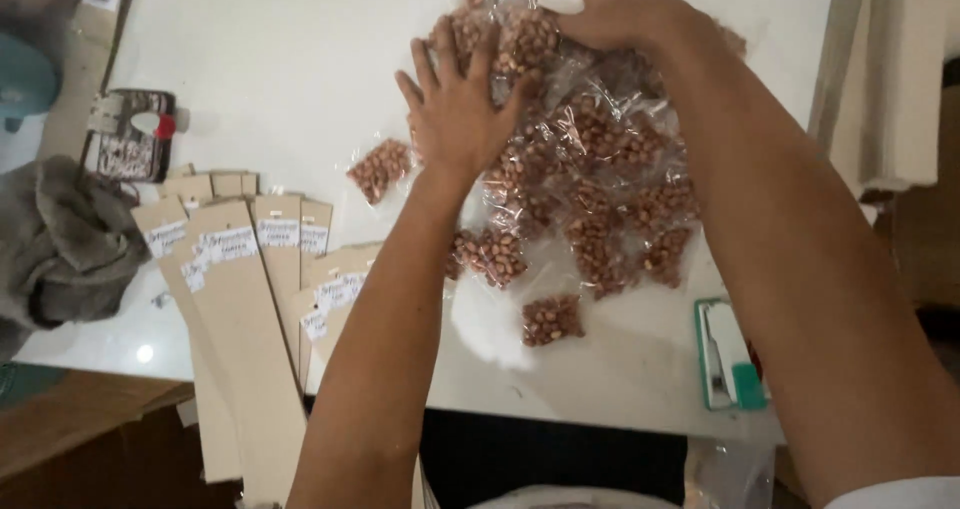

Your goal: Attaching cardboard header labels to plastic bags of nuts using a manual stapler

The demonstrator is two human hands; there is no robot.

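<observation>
A heap of small clear plastic packets filled with brown peanuts [590, 184] lies on the white table [290, 59]. My left hand [455, 104] rests flat, fingers spread, on the left side of the heap. My right hand [605, 4] is at the far top of the heap, fingers closed around a packet of peanuts [515, 29] and its plastic. Single packets lie apart: one packet at the left [380, 169] and one packet near the front [552, 319].
Long brown cardboard strips with white labels [240, 289] fan out at the left front edge. A grey cloth [60, 244] and a dark small packet [130, 134] lie at the far left. A green-and-white stapler-like tool [728, 354] sits at the right front.
</observation>
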